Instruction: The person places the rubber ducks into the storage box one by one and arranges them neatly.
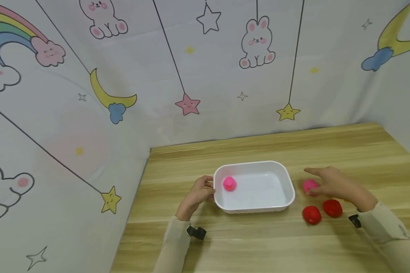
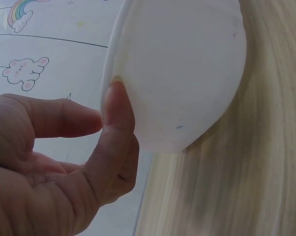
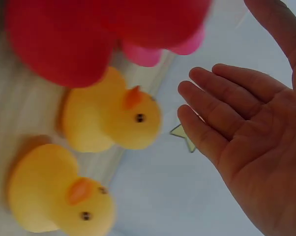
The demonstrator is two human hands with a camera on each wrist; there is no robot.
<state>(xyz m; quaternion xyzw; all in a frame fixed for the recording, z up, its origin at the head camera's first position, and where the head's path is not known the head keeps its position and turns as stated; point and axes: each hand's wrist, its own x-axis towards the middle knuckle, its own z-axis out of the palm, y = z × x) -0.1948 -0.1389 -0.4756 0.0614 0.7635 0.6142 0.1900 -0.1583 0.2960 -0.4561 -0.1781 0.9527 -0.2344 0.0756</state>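
Note:
My left hand (image 1: 199, 193) pinches the left rim of a white rectangular tub (image 1: 259, 189) between thumb and fingers; the left wrist view shows that grip on the tub's wall (image 2: 182, 73). Inside the tub, toward its left end, sits a pink rubber duck (image 1: 229, 183). To the tub's right, my right hand (image 1: 336, 184) is over a second pink rubber duck (image 1: 309, 185), partly covering it in the head view. Its fingers are extended, and the right wrist view shows the palm (image 3: 261, 147) with nothing in it.
Two red rubber ducks (image 1: 311, 215) (image 1: 333, 208) sit on the wooden table (image 1: 246, 242) nearer than the right hand. Two yellow rubber ducks (image 3: 108, 115) (image 3: 59, 189) show in the right wrist view, mostly hidden by that arm from the head. A printed white curtain (image 1: 218, 76) borders the table.

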